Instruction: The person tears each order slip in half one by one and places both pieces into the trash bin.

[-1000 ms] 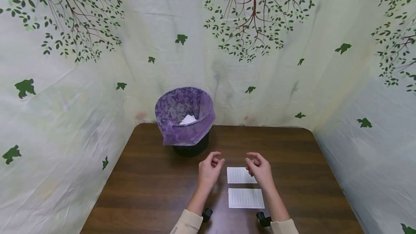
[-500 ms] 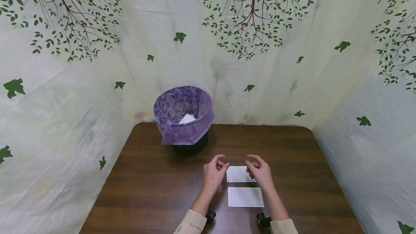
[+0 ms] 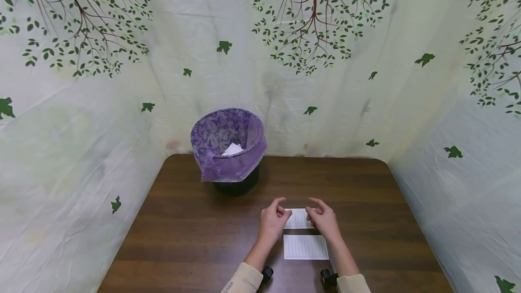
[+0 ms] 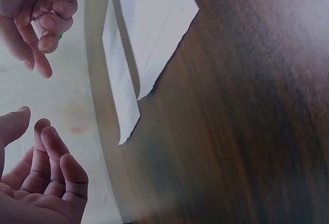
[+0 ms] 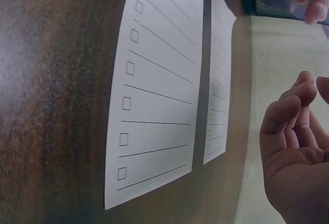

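Two white lined paper sheets lie one beyond the other on the table: the near sheet [image 3: 305, 247] and the far sheet [image 3: 296, 221], partly covered by my hands. Small checkboxes run along the near sheet [image 5: 154, 100] in the right wrist view, and both have a ragged, torn-looking end in the left wrist view. My left hand [image 3: 273, 220] hovers by the far sheet's left end, fingers loosely bent and holding nothing. Facing it, my right hand [image 3: 324, 221] hovers over that sheet's right end, also empty with relaxed fingers. A gap separates the two hands.
A black bin with a purple liner [image 3: 229, 168] stands at the table's back left, some white paper [image 3: 233, 149] inside. The brown wooden table [image 3: 183, 234] meets pale cloth [image 3: 281, 130] printed with trees and leaves at the back and sides.
My left hand has moved right and slightly nearer, closing some of the gap to my right hand. The right hand has shifted only a little. Both sheets stay where they were.
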